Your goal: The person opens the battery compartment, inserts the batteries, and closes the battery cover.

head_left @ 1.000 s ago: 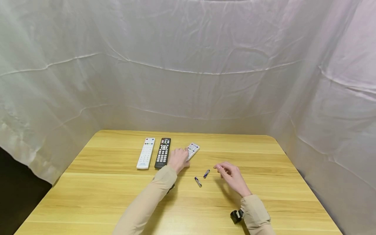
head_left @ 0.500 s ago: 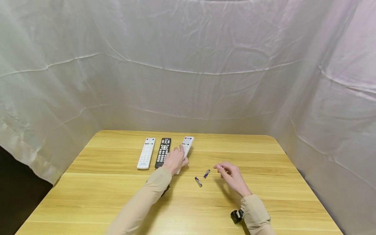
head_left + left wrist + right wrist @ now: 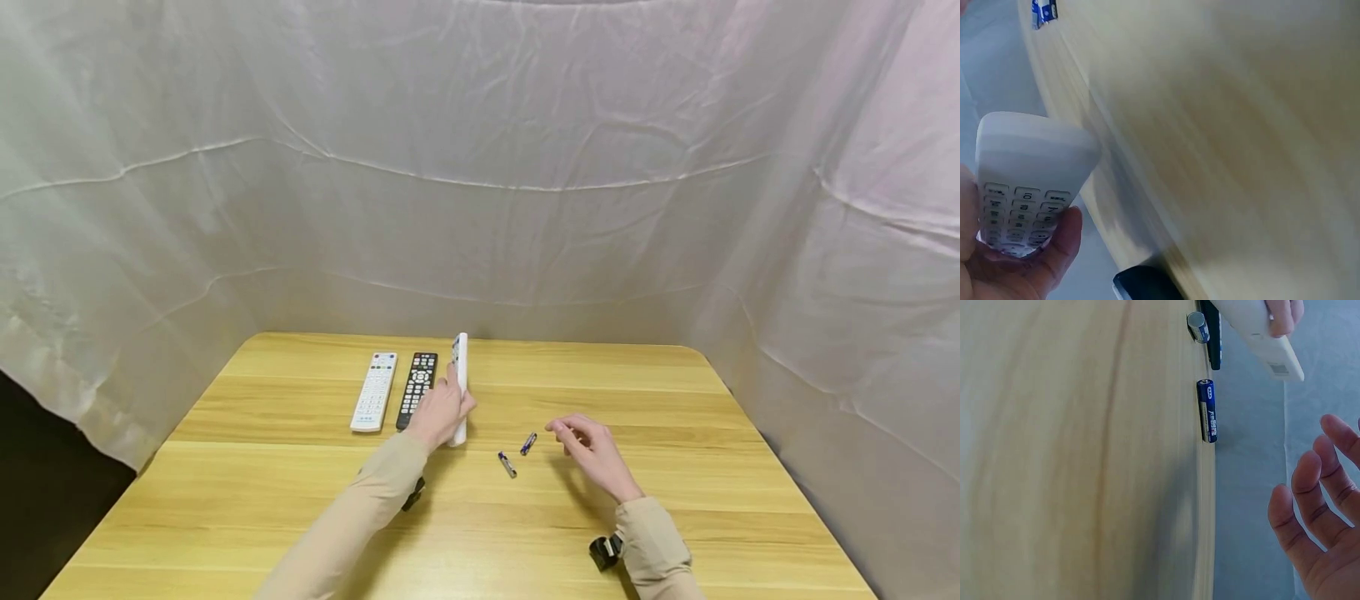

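Long white plastic remote [image 3: 462, 379] is pinched in L hand [image 3: 437, 412], prob. off yellow wood-grain table [image 3: 480, 533]; 2 blue-silver cylindrical batteries [image 3: 528, 443] [image 3: 507, 464] are seen nr R hand [image 3: 592, 450], fingers parted.

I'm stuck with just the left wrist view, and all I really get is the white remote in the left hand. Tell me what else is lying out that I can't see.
Observer: The head view shows a second white remote lying flat to the left of the black remote.
Operator: Now report what the right hand is holding.
Observer: Nothing; the right wrist view shows its fingers loosely bent with nothing in them.
Operator: Describe the back of the held remote.
Observer: In the right wrist view it is white, with a small grey patch near one end, perhaps a label, too small to read.
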